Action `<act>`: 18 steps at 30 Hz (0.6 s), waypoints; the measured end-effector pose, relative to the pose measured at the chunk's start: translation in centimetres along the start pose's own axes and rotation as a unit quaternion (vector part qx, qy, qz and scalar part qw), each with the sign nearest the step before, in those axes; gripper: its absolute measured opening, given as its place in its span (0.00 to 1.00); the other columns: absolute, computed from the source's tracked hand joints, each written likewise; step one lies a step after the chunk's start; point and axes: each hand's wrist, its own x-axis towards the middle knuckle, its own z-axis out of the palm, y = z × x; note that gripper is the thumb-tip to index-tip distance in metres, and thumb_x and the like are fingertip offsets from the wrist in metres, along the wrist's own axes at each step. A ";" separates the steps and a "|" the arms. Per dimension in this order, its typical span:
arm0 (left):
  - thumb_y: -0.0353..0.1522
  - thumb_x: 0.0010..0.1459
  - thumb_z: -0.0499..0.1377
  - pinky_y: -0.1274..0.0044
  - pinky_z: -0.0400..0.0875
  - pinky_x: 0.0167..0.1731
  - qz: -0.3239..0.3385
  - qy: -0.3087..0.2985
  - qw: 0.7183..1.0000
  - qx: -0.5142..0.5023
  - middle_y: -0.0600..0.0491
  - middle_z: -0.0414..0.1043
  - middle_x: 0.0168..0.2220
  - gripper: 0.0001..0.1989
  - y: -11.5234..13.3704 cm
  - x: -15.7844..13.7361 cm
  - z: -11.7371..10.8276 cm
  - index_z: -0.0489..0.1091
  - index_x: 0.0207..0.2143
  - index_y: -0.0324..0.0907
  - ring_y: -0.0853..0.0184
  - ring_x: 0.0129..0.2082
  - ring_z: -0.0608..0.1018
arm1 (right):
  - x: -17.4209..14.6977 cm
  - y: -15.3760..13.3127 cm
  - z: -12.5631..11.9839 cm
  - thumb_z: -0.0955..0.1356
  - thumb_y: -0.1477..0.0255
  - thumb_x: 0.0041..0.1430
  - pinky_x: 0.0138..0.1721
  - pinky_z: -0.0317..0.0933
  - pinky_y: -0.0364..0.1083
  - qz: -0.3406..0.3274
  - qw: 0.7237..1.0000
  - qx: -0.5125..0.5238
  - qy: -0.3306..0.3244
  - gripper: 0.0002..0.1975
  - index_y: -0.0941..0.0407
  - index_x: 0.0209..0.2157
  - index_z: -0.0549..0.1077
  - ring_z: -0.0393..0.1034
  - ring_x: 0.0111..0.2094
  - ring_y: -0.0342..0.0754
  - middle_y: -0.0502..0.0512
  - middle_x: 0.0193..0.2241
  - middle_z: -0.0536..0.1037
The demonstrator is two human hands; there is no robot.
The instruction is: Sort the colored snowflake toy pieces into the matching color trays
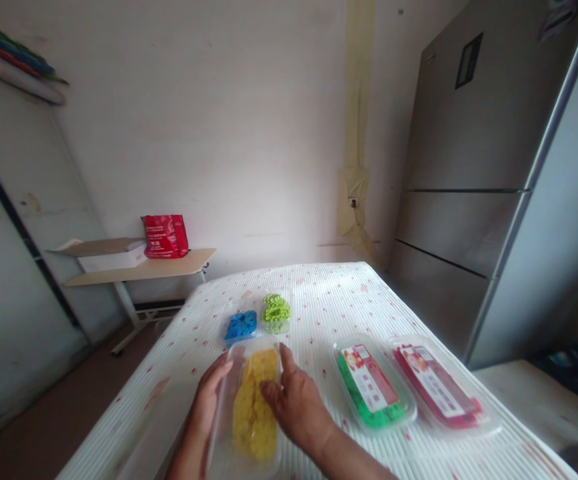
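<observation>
Left hand (207, 392) holding oblong plastic box (223, 433) (lumpy yellow contents (253, 427)), right hand (299, 400) touching, grip unclear

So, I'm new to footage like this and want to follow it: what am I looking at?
There's no machine here. One picture, from a camera worn on a person's head, looks forward and down at their bare hands. The left hand holds the left side of a clear container of yellow pieces; the right hand reaches over its right side. On the cloth-covered table, blue pieces and lime pieces sit beyond it. To the right lie a labelled green-filled box and a pink-filled one.
</observation>
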 end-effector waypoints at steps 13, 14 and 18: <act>0.40 0.49 0.60 0.76 0.66 0.30 0.030 -0.160 0.987 -0.010 0.48 0.73 0.33 0.17 -1.3 -0.7 1.4 0.73 0.38 0.37 0.67 0.30 0.72 | 2.3 4.9 -15.8 0.65 0.62 0.51 0.28 0.63 0.44 0.045 0.973 0.221 0.050 0.32 0.53 0.57 0.56 0.72 0.33 0.49 0.55 0.36 0.77; 0.40 0.48 0.60 0.75 0.66 0.30 0.032 -0.159 0.987 0.006 0.48 0.73 0.32 0.17 -1.4 -0.7 1.4 0.73 0.37 0.37 0.67 0.30 0.72 | 3.3 6.1 -17.3 0.66 0.62 0.50 0.27 0.63 0.43 0.068 0.969 0.229 0.069 0.32 0.53 0.57 0.58 0.73 0.34 0.49 0.56 0.38 0.77; 0.40 0.48 0.61 0.75 0.64 0.29 0.034 -0.154 0.986 0.059 0.48 0.73 0.31 0.17 -1.8 -0.7 1.6 0.72 0.37 0.36 0.67 0.28 0.71 | 6.7 12.1 -22.1 0.66 0.62 0.50 0.31 0.65 0.46 0.108 0.963 0.188 0.161 0.24 0.56 0.49 0.68 0.74 0.32 0.49 0.60 0.38 0.78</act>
